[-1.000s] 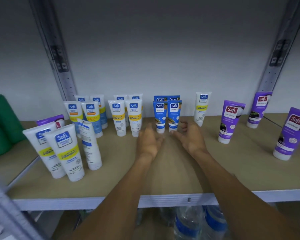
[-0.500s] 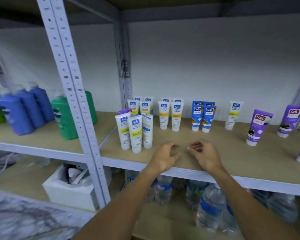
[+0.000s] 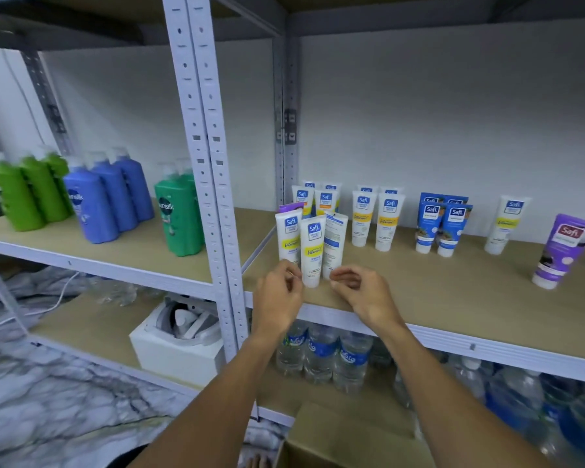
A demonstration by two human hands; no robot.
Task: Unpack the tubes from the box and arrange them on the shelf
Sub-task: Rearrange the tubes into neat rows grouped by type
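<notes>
At the left of the frame, green and blue shampoo bottles [image 3: 92, 204] and the grey upright [image 3: 203, 170] now fill a part of the view that showed only the edge of a green bottle a second ago, so our head has pulled back and swung left. Just right of the upright, our left hand [image 3: 277, 298] sits at the front edge of the shelf [image 3: 453, 298] with its fingers loosely curled and nothing in them. Its fingertips lie beside the foot of the leftmost front tube, and we cannot tell whether they touch it. The three front white tubes [image 3: 312, 251] stand upright between our two hands. Our right hand [image 3: 362, 295] is also empty and half curled, its fingers just beside the base of the third tube. A second ago both hands lay further right, in front of the blue tubes [image 3: 443, 228]; half a second ago they were at the shelf edge, and now they flank this front cluster. The blue tubes and the purple tube [image 3: 564, 248] at the right stand as they did. We judge that the last placement is finished and this cluster is being squared up. The cardboard box [image 3: 335, 444] at the bottom centre, its inside hidden, is probably our next stop.
</notes>
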